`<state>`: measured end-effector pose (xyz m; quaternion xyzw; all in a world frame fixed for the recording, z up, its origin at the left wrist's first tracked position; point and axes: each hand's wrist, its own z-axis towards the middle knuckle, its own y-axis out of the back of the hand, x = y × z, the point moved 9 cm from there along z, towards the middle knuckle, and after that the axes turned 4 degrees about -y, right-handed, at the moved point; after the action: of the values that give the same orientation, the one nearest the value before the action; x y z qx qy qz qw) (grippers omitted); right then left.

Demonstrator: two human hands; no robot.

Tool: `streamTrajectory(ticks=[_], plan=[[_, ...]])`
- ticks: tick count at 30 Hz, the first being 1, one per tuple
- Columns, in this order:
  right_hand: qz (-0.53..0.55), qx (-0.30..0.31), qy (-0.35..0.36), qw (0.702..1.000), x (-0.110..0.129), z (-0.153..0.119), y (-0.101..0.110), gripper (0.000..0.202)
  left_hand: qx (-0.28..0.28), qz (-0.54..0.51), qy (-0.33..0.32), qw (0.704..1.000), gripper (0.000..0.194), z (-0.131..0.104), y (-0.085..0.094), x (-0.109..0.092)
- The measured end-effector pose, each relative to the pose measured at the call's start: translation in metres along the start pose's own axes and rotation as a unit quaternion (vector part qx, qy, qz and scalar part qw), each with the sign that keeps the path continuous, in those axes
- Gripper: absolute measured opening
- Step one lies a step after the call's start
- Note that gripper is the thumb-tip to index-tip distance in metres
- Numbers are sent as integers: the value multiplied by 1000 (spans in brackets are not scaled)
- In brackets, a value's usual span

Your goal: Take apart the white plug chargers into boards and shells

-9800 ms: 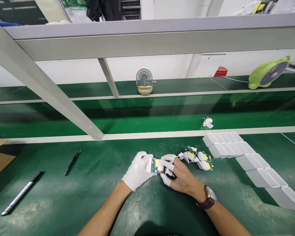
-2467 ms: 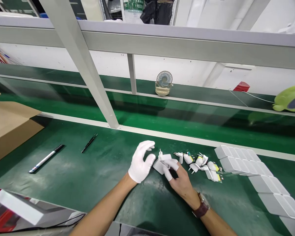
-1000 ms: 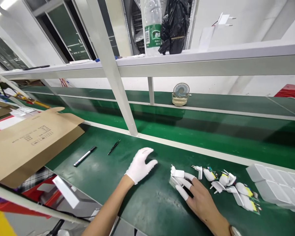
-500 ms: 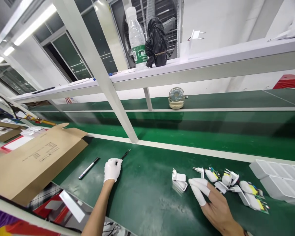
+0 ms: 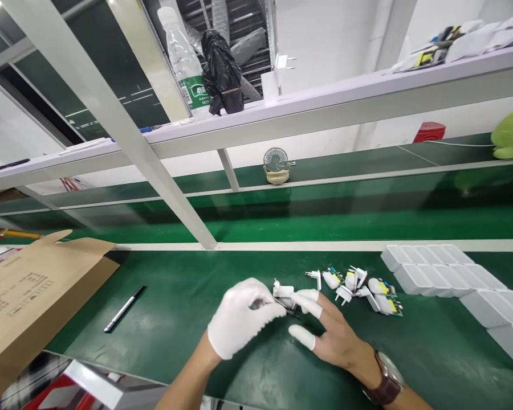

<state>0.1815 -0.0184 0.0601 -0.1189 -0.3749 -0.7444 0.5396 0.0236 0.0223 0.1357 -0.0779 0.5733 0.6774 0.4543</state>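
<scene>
My left hand, in a white glove, is closed in a pinch near the middle of the bench. A thin dark tool shows at its fingertips, partly hidden. Just beyond lies a small white charger housing with a plug piece, its lower part covered by my fingers. My right hand, with white finger cots, is open at the housing's right side. Its forefingers reach the housing and its thumb is held apart. Several white plug parts and circuit boards lie in a pile to the right.
White plastic bins stand at the right. A marker pen lies left, near a cardboard box. Behind are a metal post, a small fan and a shelf carrying a bottle and black bag.
My left hand has moved right from the thin dark tool's earlier place to the charger housing, and the tool has left that place. My right hand has come to the housing. The view has turned right.
</scene>
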Motion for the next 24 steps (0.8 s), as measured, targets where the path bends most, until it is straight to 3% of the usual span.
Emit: streamTrajectory(ticks=[2,4,6,8,11,13,16,19,21,23,24], plan=[[36,15,6,999,4,2,-2,44,28,-60,-48,997,13,4,-18,-18],[83,-5,-70,994,-13,5,2,31,17,-91,-55,994,18,7,-24,-13],[152,-46,-211,965,-46,2,8,23,-31,-84,-5,996,46,8,-23,15],[244,-97,-323,909,-76,-5,13,28,-77,-68,75,992,69,3,-26,52],[348,-172,-381,839,-101,-11,21,40,-72,-75,183,978,91,-13,-56,100],[368,-201,-398,816,-109,-12,25,43,-47,-69,221,972,100,-22,-81,115],[375,-210,-415,802,-111,-12,27,47,-33,-45,225,973,93,-23,-105,117],[384,-218,-427,789,-110,-12,29,50,-32,-58,224,972,61,-11,-111,115],[387,-221,-428,786,-111,-13,30,49,-36,-128,234,963,52,0,-110,117],[387,-218,-423,790,-112,-13,31,45,-44,-289,249,923,57,10,-111,121],[388,-214,-418,793,-112,-12,31,43,-47,-392,255,883,60,14,-114,122]])
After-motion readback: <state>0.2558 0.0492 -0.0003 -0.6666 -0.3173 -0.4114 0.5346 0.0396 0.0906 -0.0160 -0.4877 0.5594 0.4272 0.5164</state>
